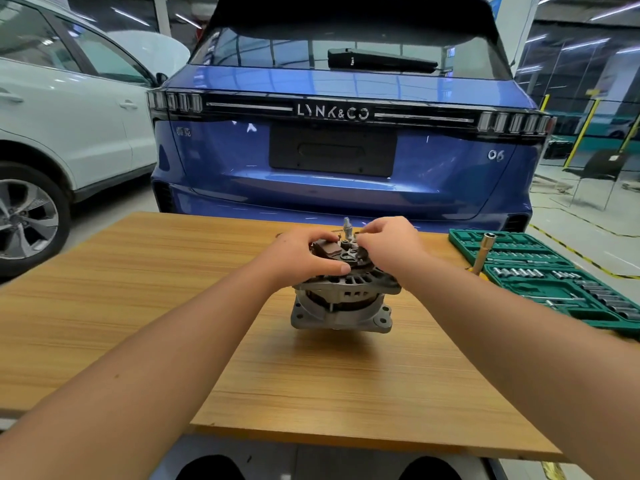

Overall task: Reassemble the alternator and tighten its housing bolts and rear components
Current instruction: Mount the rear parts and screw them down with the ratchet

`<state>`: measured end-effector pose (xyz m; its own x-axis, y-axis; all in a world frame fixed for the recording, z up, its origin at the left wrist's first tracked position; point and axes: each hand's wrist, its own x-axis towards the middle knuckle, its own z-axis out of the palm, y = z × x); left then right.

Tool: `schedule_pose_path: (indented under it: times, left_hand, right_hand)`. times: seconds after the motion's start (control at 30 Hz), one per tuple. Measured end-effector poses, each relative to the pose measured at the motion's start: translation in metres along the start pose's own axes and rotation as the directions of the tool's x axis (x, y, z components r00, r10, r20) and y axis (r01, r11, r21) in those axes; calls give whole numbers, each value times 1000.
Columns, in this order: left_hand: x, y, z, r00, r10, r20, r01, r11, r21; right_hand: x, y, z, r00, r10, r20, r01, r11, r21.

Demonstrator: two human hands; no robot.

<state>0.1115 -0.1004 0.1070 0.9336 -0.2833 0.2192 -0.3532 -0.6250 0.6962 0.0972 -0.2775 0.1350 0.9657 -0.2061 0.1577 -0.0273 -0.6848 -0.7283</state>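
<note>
Steadying alternator [341, 299], heavy rigid metal: left hand [304, 258] grips rear rim; right hand [388, 242] fingers pinch small rear part, prob. fragile.

Here's the light wood-grain desk [173, 323], a flat board stretching wide. Standing upright near its far middle sits the grey cast-metal alternator [343, 306], mounting flange down on the wood. Off at the right edge lies the open green plastic socket-set case [554, 292], chrome sockets lined up in its slots.
</note>
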Motion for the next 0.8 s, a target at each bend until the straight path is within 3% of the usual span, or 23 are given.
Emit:
schedule_pose_path:
  times: [0.27,0.47,0.8]
  left_hand:
    - [-3,-9,12,998,26,-54,-33,993,-116]
    - [-5,-9,17,990,24,-140,-35,996,-79]
    - [-11,-4,16,991,15,-132,-24,997,-71]
  right_hand:
    - [-8,41,20,983,-182,-37,186,952,243]
    - [-8,44,21,978,-209,-16,208,957,202]
    - [-10,48,23,962,-258,-88,268,956,122]
